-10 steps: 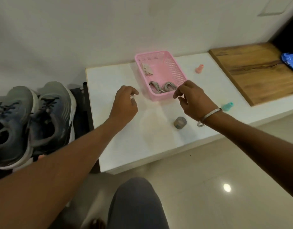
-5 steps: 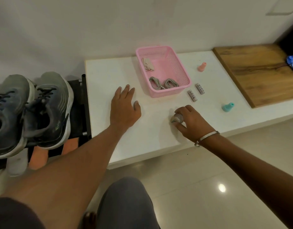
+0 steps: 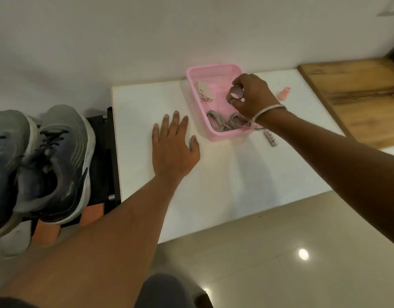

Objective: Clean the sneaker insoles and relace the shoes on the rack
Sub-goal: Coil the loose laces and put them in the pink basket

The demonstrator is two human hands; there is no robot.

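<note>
White bench top (image 3: pixel 225 174), centre of frame: served as the work surface, with a wooden board (image 3: pixel 358 85) abutting it at upper right. Pair of grey-and-navy sneakers (image 3: pixel 36 156), lower left: sat side by side on the black rack (image 3: pixel 105 156) beside the bench, dark laces visible across the uppers; insoles could not be seen. Orange panels (image 3: pixel 47 232) showed beneath the rack. Pink perforated basket (image 3: pixel 214 72), upper centre against the wall: apparently the catch-all for small parts, holding two coiled grey laces (image 3: pixel 216 120) at its near end and a pale tagged item (image 3: pixel 204 92) at its far end. Left hand (image 3: pixel 172 147), centre: lay palm-down on the bench, fingers straight and spread, grasping nothing, probably as a brace while the other arm reached. Right hand (image 3: pixel 251 96), upper centre-right, bangle at wrist: extended over the basket, fingertips curled round a small grey round object (image 3: pixel 236 93), held above the basket floor, presumably to be dropped in. Small studded grey strip (image 3: pixel 271 138): lay on the bench just right of the basket, partly under the forearm. Pink cap-like piece (image 3: pixel 284 93): stood farther right, near the board.
</note>
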